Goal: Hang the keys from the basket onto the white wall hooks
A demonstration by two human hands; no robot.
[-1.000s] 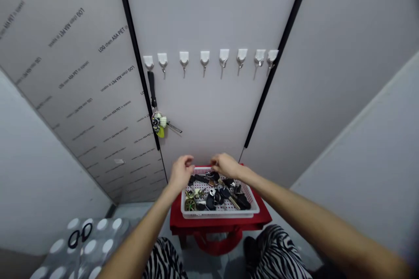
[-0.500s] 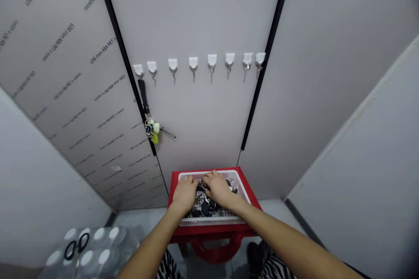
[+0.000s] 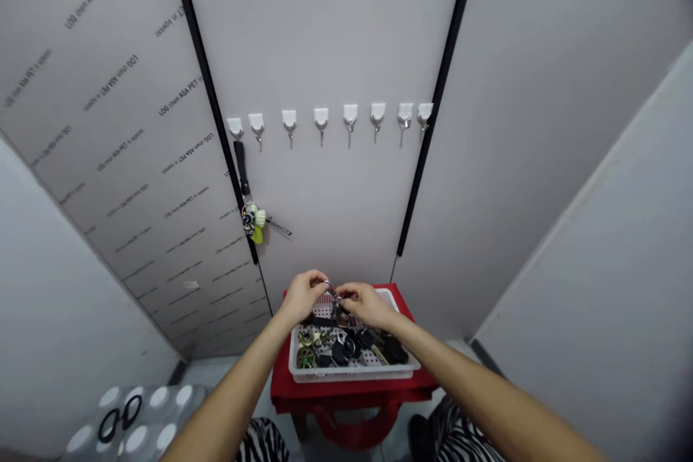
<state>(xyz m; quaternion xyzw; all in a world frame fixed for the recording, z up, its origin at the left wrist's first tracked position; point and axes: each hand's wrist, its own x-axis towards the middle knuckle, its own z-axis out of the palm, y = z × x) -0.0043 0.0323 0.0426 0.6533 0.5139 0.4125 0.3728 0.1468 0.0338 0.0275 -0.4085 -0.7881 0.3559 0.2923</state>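
My left hand pinches a metal ring at the top of a keychain, just above the far side of a white basket. My right hand is closed on the keychain's metal clasp, with its dangling parts hanging down between the hands. Beneath them the basket holds several black key fobs, a black strap and brass-coloured trinkets. Small details of the held piece are too fine to make out.
The basket stands on a red cloth-covered stool. Ahead, a row of several white hooks is fixed to the wall, and another keychain hangs from the leftmost one. Capped plastic bottles stand at lower left.
Both hands have risen out of the basket's contents, bringing up a keychain held between them. The camera view has tilted slightly, and more of the basket's contents now shows.
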